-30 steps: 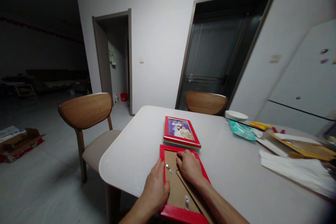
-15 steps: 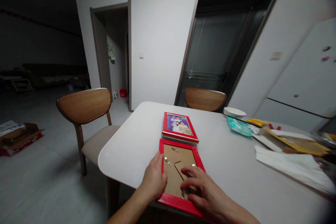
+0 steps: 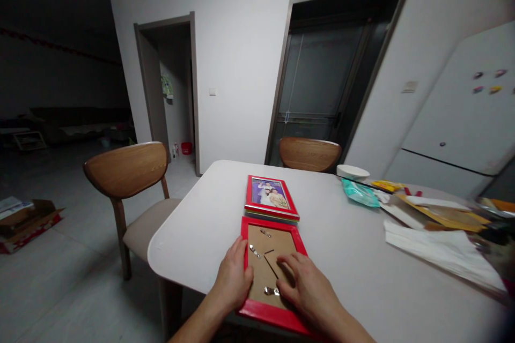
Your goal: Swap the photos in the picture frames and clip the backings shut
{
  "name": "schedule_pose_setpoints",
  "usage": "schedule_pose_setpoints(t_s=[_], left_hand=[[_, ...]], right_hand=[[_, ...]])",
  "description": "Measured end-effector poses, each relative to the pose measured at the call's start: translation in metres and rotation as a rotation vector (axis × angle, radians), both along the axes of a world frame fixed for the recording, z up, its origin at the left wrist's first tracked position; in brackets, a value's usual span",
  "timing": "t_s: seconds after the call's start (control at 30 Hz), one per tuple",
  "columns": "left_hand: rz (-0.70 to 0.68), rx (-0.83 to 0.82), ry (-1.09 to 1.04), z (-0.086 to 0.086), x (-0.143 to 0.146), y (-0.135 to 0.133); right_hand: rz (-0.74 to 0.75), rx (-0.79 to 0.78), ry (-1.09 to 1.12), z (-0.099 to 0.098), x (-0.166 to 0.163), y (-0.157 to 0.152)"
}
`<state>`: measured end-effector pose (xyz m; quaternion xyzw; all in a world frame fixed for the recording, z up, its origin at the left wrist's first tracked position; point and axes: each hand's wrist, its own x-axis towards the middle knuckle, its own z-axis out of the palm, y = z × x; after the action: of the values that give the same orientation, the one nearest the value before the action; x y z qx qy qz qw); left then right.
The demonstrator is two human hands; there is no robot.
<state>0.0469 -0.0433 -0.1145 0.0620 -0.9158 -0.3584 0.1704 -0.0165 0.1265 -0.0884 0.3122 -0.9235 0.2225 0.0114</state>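
A red picture frame point(image 3: 273, 313) lies face down by the table's near edge, its brown backing board point(image 3: 259, 273) showing with a slot cut in it. My left hand point(image 3: 233, 276) is closed on the frame's left side, thumb over the backing. My right hand point(image 3: 309, 284) rests over the right side, index finger and thumb apart. Its thumb tip is beside a metal turn clip point(image 3: 270, 291) that lies sideways near the lower rim. Another clip point(image 3: 255, 251) sits at the left and one more point(image 3: 265, 232) at the top. Any clip on the right is hidden by my hand.
Beyond the frame lies a stack of red frames point(image 3: 272, 194), a photo on top. On the white table point(image 3: 193, 230), a bowl point(image 3: 353, 172), a teal packet point(image 3: 361, 193), envelopes and white paper point(image 3: 438, 249) lie right. Wooden chairs point(image 3: 131, 171) stand left and behind.
The lower clip has turned from pointing along the frame to lying crosswise. My right fingers have shifted up off it, leaving the thumb beside it. My left hand keeps its hold; the view has tilted slightly.
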Motion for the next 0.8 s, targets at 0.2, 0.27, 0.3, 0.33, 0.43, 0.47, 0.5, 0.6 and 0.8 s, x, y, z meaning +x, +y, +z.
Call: schedule_pose_setpoints(t_s=[0.2,0.27,0.3,0.33,0.43,0.47,0.5,0.6,0.8], left_hand=[[0.065,0.13,0.069,0.008,-0.001,0.005],[0.071,0.274,0.147,0.016,-0.002,0.008],[0.057,0.404,0.174,0.02,-0.003,0.008],[0.036,0.551,0.182,0.024,-0.004,0.007],[0.007,0.892,0.145,0.03,-0.004,-0.008],[0.019,0.931,0.136,0.03,-0.002,-0.017],[0.039,0.94,0.133,0.029,0.001,-0.027],[0.113,0.934,0.127,0.023,0.014,-0.059],[0.234,0.812,0.055,0.013,0.029,-0.093]], right_hand=[[-0.043,-0.116,0.004,0.017,0.0,-0.007],[-0.027,-0.144,0.038,0.026,0.005,-0.013],[-0.003,-0.166,0.053,0.031,0.008,-0.016],[0.029,-0.194,0.061,0.034,0.01,-0.019],[0.093,-0.279,0.062,0.037,0.01,-0.022],[0.079,-0.293,0.067,0.035,0.007,-0.019],[0.042,-0.291,0.079,0.032,0.002,-0.014],[-0.119,-0.168,0.095,0.016,-0.016,0.005],[-0.293,0.106,-0.021,-0.005,-0.033,0.022]])
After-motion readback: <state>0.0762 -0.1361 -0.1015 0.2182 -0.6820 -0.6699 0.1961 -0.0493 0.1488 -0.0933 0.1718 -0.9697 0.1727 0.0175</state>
